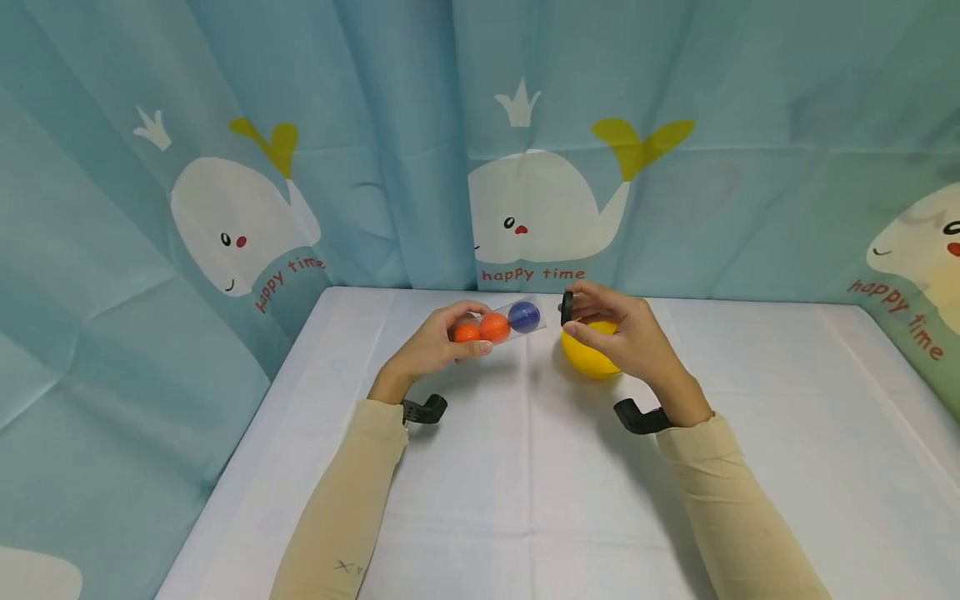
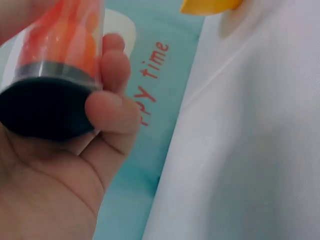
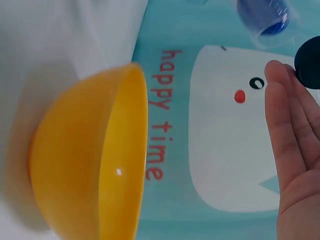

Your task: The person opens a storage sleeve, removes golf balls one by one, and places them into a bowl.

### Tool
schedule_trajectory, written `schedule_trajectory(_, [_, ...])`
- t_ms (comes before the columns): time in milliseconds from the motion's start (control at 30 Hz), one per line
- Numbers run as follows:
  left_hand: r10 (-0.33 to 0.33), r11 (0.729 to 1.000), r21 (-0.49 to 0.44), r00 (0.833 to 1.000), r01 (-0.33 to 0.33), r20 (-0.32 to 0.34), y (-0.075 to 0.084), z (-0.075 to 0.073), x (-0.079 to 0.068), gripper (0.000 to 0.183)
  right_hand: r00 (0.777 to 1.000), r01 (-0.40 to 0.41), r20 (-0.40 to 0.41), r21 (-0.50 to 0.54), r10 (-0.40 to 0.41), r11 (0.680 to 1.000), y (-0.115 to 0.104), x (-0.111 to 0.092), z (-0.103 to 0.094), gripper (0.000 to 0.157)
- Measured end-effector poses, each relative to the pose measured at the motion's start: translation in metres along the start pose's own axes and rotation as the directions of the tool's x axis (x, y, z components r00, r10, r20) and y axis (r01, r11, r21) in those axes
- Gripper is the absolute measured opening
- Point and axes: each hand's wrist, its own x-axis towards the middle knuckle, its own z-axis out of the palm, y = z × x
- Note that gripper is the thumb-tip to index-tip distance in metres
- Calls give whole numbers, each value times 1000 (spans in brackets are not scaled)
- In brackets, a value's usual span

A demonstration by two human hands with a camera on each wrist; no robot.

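My left hand [image 1: 438, 340] grips a clear plastic tube [image 1: 545, 315], tilted with its far end up toward the right. Inside it are two orange balls [image 1: 494, 327] and a blue ball [image 1: 524, 317] nearest the open end. A black cap closes the tube's bottom [image 2: 47, 107] in the left wrist view. Just off that open end, my right hand [image 1: 626, 329] pinches a round black lid [image 1: 567, 308] between thumb and fingers. Below the right hand stands a yellow bowl [image 1: 588, 354], partly covered by it in the head view; the right wrist view shows its rim and glossy inside.
A white cloth covers the table [image 1: 480, 483]. Behind it and at both sides hangs a light blue curtain [image 1: 405, 167] printed with white whales and red lettering. Black camera mounts [image 1: 425, 410] sit on both wrists, beside beige sleeves.
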Motion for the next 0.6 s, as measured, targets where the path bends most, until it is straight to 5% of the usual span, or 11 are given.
schedule_trajectory(600, [-14, 1000, 13, 986, 16, -163, 0, -20, -4, 46, 976, -218, 72, 193, 208, 957, -7, 3, 43, 48])
